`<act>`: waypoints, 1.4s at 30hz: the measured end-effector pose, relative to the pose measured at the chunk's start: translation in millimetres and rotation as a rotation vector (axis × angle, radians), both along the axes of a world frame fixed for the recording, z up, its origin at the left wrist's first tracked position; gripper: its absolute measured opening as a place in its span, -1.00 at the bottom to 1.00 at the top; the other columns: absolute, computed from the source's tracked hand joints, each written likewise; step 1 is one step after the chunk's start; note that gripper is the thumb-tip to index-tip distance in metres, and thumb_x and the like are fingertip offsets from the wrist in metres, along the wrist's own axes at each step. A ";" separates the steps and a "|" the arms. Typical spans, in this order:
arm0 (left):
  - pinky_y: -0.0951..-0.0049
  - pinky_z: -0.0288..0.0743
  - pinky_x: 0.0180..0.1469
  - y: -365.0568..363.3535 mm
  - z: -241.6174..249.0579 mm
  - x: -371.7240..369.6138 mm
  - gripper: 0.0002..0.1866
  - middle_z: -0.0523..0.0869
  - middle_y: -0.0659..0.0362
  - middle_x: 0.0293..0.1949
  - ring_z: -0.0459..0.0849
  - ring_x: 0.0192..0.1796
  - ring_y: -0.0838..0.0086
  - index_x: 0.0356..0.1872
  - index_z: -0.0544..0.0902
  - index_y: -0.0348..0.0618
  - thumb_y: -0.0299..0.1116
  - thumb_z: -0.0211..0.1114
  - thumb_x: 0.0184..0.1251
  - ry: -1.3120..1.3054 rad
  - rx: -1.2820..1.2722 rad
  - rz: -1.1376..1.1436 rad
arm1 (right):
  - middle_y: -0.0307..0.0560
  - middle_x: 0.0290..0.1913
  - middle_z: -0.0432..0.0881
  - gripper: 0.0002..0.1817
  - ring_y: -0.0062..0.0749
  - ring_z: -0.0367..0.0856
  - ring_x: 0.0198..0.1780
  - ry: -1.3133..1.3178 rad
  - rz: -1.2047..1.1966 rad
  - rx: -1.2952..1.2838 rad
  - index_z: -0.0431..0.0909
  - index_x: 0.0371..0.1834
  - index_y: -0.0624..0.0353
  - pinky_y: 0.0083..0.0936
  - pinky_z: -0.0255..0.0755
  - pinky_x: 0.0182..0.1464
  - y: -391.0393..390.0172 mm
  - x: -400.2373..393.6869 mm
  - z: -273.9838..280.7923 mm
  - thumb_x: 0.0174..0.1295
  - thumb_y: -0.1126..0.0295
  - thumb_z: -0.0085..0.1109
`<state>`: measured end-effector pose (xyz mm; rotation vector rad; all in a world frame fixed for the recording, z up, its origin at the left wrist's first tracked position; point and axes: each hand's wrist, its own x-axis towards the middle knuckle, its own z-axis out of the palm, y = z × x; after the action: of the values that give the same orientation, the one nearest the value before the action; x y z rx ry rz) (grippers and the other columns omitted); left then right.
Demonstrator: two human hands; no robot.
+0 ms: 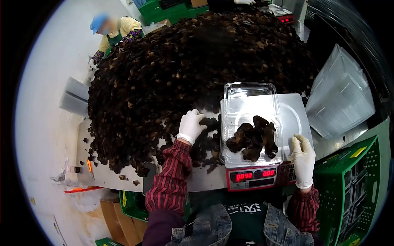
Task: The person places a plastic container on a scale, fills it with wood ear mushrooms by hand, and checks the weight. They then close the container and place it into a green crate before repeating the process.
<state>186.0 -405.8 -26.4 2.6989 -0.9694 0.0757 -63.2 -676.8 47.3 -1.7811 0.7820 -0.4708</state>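
Note:
My left hand (191, 125), in a white glove, is at the near edge of the heap of wood ear mushrooms (164, 69). Its fingers are curled onto a dark piece of wood ear mushroom (210, 122). To the right, a clear plastic box (250, 108) with its lid folded back sits on the metal plate of a red scale (251, 178). Several wood ear mushrooms (254, 139) lie in the box. The scale's red digits read 0.090 and 0.00. My right hand (303, 160), also gloved, rests at the plate's right edge with fingers stretched out, holding nothing.
Stacked clear plastic boxes (342, 94) lean at the right, above a green crate (349, 192) of black trays. A co-worker (119, 33) in a blue cap is at the far left of the heap. Another scale (283, 15) stands at the back. A cardboard box (119, 221) is below the table.

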 end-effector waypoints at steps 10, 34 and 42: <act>0.51 0.48 -0.16 57.8 47.5 -51.1 -0.86 0.65 0.10 -0.27 0.63 -0.23 0.41 -0.30 0.65 -0.30 -0.56 0.34 0.09 -0.107 -0.657 0.166 | -0.22 -0.44 0.55 -0.73 -0.73 0.39 -0.62 -0.015 -0.041 -0.019 0.55 0.03 0.33 -0.73 0.29 -0.54 -2.0 -10.4 13.7 0.37 0.39 0.10; -0.09 0.25 0.30 34.9 6.6 -38.8 -0.29 0.21 0.01 0.45 0.20 0.40 -0.15 0.27 0.49 0.35 0.03 0.46 -0.02 0.049 0.146 0.238 | -0.17 -0.47 0.57 -0.75 -0.70 0.37 -0.63 -0.005 -0.030 -0.184 0.56 0.02 0.30 -0.67 0.30 -0.55 10.7 -16.6 12.6 0.35 0.43 0.12; 0.37 0.54 -0.22 80.6 -54.5 -22.9 -0.85 0.57 0.08 -0.16 0.61 -0.23 0.15 -0.36 0.58 -0.18 -0.57 0.32 0.01 -0.183 -0.415 0.049 | -0.30 -0.58 0.46 -0.78 -0.75 0.30 -0.66 -0.052 0.004 -0.276 0.59 -0.02 0.29 -0.71 0.20 -0.59 5.7 -14.5 6.7 0.33 0.43 0.16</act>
<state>163.1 -325.2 -80.9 2.3591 -0.8270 0.4858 -77.8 -671.1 54.0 -2.0152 0.7029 -0.6452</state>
